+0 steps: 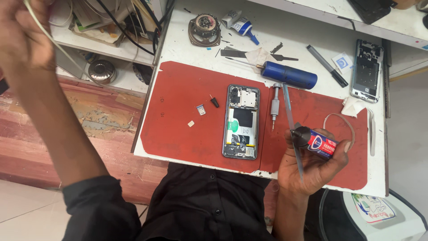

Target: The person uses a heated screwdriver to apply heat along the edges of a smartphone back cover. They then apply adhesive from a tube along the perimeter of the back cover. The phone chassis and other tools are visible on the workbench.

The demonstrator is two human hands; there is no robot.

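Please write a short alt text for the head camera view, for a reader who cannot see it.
The right hand holds a small glue tube over a red mat, beside an opened phone. The left hand is raised, holding a thin white cord.

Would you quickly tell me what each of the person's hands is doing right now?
Left hand: raised beside the bench, closed on a thin pale cord.
Right hand: closed on a small red-and-blue glue tube and thin tweezers.

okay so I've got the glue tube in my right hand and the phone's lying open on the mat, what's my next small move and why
Probably bring the right hand and its glue tube left, over the opened phone: the tube sits beside it, off the frame.
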